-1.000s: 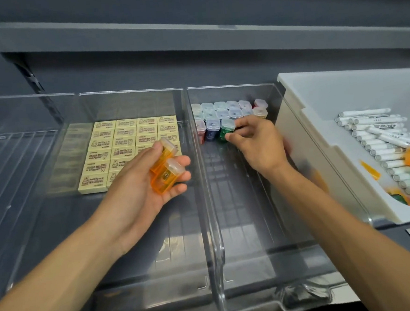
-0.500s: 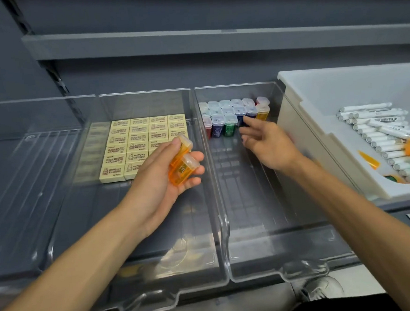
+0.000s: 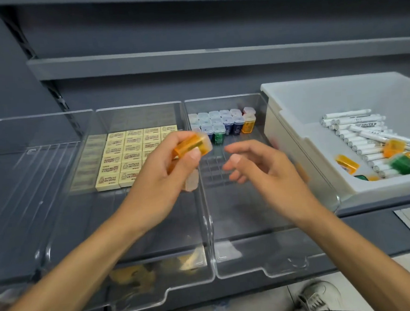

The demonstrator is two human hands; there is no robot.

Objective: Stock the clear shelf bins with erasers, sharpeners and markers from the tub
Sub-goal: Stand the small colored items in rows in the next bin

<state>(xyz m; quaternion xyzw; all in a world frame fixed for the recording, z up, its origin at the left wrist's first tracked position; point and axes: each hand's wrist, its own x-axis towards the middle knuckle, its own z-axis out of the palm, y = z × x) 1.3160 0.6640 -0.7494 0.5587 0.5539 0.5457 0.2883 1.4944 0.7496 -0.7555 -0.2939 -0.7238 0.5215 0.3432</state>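
My left hand grips two orange sharpeners over the wall between the two right-hand clear bins. My right hand hovers just to the right of them, fingers loosely curled and holding nothing. Rows of coloured sharpeners stand at the back of the right clear bin. Yellow erasers lie in rows in the middle clear bin. The white tub at the right holds white markers and loose orange and green sharpeners.
A third clear bin stands at the far left on the grey shelf. Another grey shelf board runs above the bins. A white shoe shows on the floor below.
My right hand has drawn back from the sharpener rows toward my left hand. My left hand has lifted the orange sharpeners up and to the right.
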